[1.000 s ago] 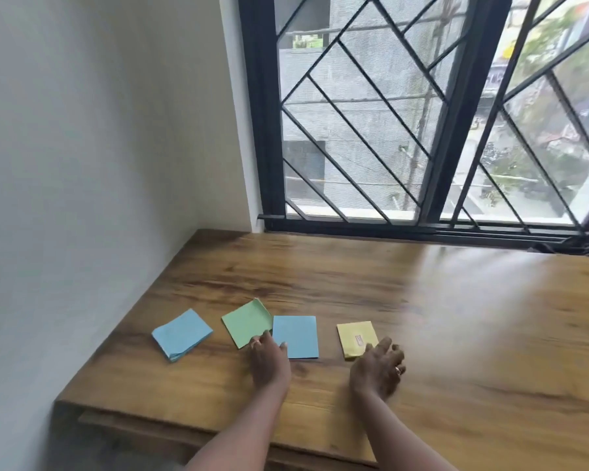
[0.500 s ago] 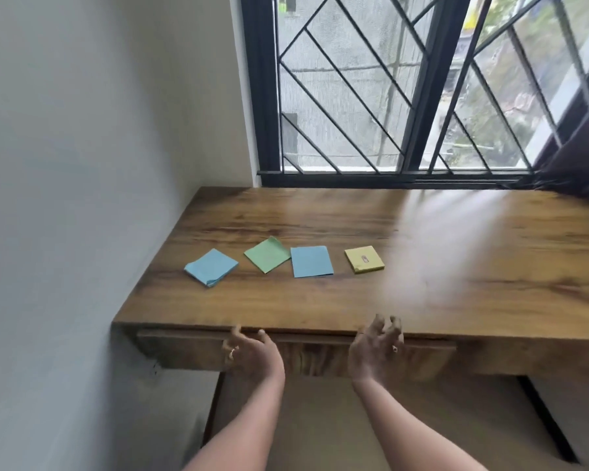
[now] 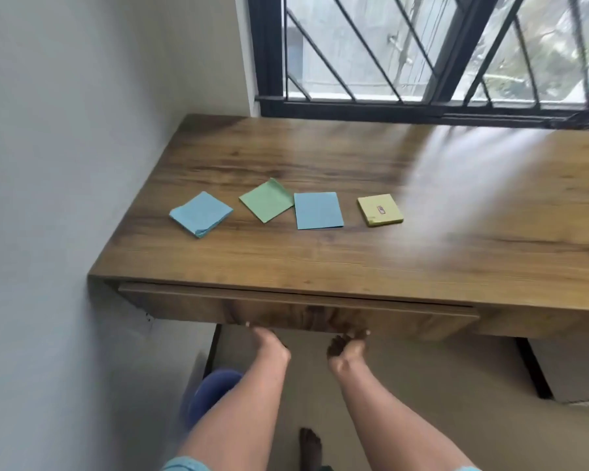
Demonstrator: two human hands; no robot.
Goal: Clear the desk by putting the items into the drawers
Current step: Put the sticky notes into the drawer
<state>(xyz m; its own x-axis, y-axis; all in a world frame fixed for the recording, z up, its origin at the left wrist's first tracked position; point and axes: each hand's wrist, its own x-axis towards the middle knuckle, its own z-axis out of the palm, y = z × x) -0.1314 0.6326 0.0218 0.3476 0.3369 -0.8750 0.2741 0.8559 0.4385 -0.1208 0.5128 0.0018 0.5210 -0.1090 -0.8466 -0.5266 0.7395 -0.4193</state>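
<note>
Head view: both hands are hooked under the lower edge of the drawer (image 3: 296, 309) front, beneath the front edge of the desk (image 3: 320, 263). The left hand (image 3: 267, 339) and right hand (image 3: 349, 341) are curled palm-up, fingers hidden beneath the panel, so a grip on its underside is judged. The drawer appears barely opened, if at all.

Four paper pads lie untouched in a row on the desk, toward its left end: a blue pad (image 3: 201, 214) nearest the wall, a green pad (image 3: 267, 200) touching a second blue pad (image 3: 318, 210), and a yellow pad (image 3: 380, 210) apart.

A straight, even pull by both hands is advised, so racking is avoided.
</note>
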